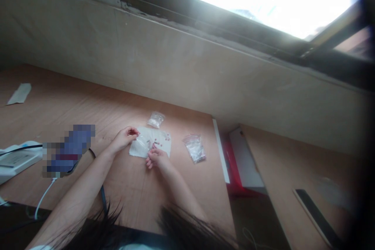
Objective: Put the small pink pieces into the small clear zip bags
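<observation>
A white sheet (135, 150), like a tissue, lies on the wooden table under both hands. Several small pinkish-red pieces (161, 145), bead-like in size, are scattered over it. At the sheet's left edge my left hand (126, 140) is closed, thumb and fingertips pinched together. A faint, clear, shiny strip seems to run from those fingertips across the sheet; its kind cannot be made out. My right hand (157, 158) is closed at the sheet's front edge, its fingers curled beside some of the reddish pieces. Whatever it pinches is too small to name.
One clear plastic bag (156, 119) lies behind the sheet, another small bag (195, 149) to the right. On the left are a blurred-out phone (72, 148), cables and a white box (22, 160). The table (205, 187) ends at a gap before a second table (281, 164).
</observation>
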The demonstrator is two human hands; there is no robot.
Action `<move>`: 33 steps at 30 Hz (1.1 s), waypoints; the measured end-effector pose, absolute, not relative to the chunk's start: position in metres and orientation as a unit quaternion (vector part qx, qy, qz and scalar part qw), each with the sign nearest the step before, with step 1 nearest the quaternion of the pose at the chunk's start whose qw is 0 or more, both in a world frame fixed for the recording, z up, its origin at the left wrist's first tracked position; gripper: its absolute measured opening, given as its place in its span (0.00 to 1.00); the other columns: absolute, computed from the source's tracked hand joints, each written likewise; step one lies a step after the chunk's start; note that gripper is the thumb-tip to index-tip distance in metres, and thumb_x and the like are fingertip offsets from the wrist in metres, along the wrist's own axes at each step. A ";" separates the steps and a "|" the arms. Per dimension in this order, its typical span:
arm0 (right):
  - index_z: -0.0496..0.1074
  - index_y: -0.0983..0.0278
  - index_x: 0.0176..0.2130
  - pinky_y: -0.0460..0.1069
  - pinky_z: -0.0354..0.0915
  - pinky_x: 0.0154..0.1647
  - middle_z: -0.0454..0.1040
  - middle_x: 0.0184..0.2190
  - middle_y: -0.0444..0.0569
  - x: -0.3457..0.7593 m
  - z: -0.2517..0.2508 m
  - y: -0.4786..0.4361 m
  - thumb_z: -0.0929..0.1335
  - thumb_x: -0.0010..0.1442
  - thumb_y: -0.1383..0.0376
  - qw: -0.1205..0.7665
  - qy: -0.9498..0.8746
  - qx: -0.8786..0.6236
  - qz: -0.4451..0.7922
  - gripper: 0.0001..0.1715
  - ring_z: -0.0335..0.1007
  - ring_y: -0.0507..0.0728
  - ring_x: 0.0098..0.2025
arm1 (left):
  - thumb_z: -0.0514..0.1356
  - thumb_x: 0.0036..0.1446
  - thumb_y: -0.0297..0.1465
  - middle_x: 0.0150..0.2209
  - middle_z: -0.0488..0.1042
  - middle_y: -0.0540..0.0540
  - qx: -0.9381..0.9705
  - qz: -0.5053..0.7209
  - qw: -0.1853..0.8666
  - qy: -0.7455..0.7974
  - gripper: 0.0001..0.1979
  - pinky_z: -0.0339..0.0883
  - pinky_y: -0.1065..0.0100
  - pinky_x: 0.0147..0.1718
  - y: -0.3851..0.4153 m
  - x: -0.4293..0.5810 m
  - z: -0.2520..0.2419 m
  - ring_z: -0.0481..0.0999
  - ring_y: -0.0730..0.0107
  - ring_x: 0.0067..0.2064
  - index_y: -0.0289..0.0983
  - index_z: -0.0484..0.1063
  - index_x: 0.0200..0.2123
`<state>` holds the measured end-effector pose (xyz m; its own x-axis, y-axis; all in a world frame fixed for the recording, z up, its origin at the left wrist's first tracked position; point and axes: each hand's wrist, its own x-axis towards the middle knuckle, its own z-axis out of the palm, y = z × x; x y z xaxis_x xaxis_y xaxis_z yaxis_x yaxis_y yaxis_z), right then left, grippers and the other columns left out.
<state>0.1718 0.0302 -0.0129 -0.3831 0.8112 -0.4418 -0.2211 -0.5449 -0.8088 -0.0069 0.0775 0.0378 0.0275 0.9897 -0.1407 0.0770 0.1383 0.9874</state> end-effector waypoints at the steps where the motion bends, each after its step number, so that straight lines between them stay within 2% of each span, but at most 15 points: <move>1: 0.63 0.68 0.28 0.45 0.61 0.17 0.68 0.18 0.45 0.172 -0.013 0.030 0.69 0.42 0.59 0.341 -0.335 -0.439 0.761 0.17 0.65 0.50 0.17 | 0.62 0.35 0.37 0.27 0.68 0.49 0.483 0.437 0.529 0.545 0.14 0.63 0.70 0.29 0.077 -0.007 0.037 0.68 0.72 0.29 0.34 0.66 0.24; 9: 0.63 0.68 0.28 0.44 0.61 0.17 0.69 0.19 0.45 0.172 -0.012 0.030 0.68 0.43 0.59 0.343 -0.339 -0.434 0.761 0.16 0.65 0.49 0.18 | 0.61 0.36 0.40 0.23 0.66 0.51 0.470 0.422 0.530 0.565 0.17 0.63 0.73 0.22 0.078 -0.007 0.038 0.65 0.75 0.25 0.34 0.65 0.26; 16: 0.63 0.68 0.25 0.44 0.61 0.17 0.69 0.19 0.46 0.173 -0.015 0.030 0.68 0.43 0.58 0.340 -0.347 -0.427 0.763 0.15 0.64 0.49 0.17 | 0.61 0.35 0.34 0.26 0.71 0.48 0.496 0.422 0.517 0.555 0.12 0.63 0.68 0.33 0.077 -0.008 0.042 0.69 0.71 0.29 0.33 0.68 0.24; 21: 0.63 0.67 0.27 0.43 0.60 0.15 0.69 0.19 0.45 0.174 -0.009 0.032 0.69 0.42 0.58 0.352 -0.325 -0.456 0.750 0.17 0.64 0.49 0.17 | 0.62 0.38 0.35 0.30 0.71 0.47 0.464 0.419 0.553 0.551 0.16 0.64 0.66 0.34 0.074 -0.012 0.044 0.70 0.70 0.31 0.32 0.69 0.31; 24: 0.62 0.65 0.28 0.43 0.59 0.13 0.69 0.19 0.44 0.176 0.004 0.035 0.69 0.40 0.58 0.370 -0.298 -0.491 0.731 0.18 0.64 0.50 0.16 | 0.63 0.38 0.35 0.31 0.71 0.47 0.471 0.402 0.578 0.532 0.16 0.64 0.66 0.35 0.070 -0.017 0.045 0.70 0.70 0.32 0.32 0.68 0.32; 29: 0.64 0.66 0.26 0.45 0.62 0.18 0.70 0.22 0.45 0.187 0.028 0.041 0.69 0.40 0.60 0.419 -0.307 -0.507 0.688 0.14 0.67 0.52 0.22 | 0.64 0.37 0.34 0.26 0.71 0.49 0.488 0.382 0.583 0.525 0.13 0.65 0.68 0.31 0.062 -0.019 0.053 0.71 0.72 0.28 0.32 0.68 0.26; 33: 0.68 0.67 0.28 0.46 0.64 0.24 0.72 0.30 0.49 0.199 0.044 0.041 0.67 0.44 0.61 0.413 -0.341 -0.457 0.711 0.12 0.68 0.54 0.30 | 0.64 0.36 0.35 0.21 0.71 0.50 0.498 0.377 0.568 0.536 0.12 0.65 0.69 0.27 0.059 -0.015 0.062 0.71 0.72 0.24 0.33 0.68 0.22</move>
<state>0.1988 0.0413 0.0443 -0.2423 0.8977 -0.3680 -0.2749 -0.4273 -0.8613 -0.0151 0.0592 0.0620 0.1408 0.9618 -0.2347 0.1056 0.2211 0.9695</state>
